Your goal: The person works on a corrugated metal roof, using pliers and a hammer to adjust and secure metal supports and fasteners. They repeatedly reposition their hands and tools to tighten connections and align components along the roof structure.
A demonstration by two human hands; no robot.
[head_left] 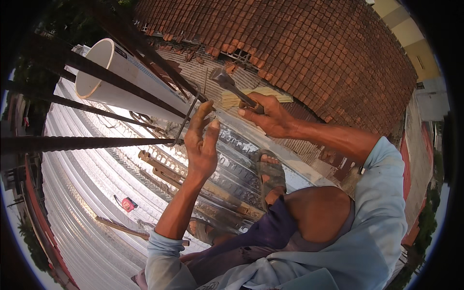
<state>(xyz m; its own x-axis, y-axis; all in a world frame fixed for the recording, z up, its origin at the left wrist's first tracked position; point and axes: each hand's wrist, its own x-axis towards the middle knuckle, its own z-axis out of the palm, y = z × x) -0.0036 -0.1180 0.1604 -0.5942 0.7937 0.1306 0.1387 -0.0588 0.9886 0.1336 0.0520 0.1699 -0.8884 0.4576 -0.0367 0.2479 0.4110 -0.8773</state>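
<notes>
My right hand is closed round the handle of a hammer, its metal head raised toward the upper left. Opposite it, my left hand is at a bent steel stirrup. Its fingers curl at the stirrup's side, with the thumb apart from the forefinger; the exact grip is partly hidden. Several long ribbed rebars run in from the left and pass by the stirrup. Behind the upper bars lies a wide white pipe, its round mouth facing left.
Corrugated metal sheets lie below, with a pink tape measure, a wooden stick and timber strips on them. My sandalled foot stands near a ledge. A clay-tile roof rises beyond.
</notes>
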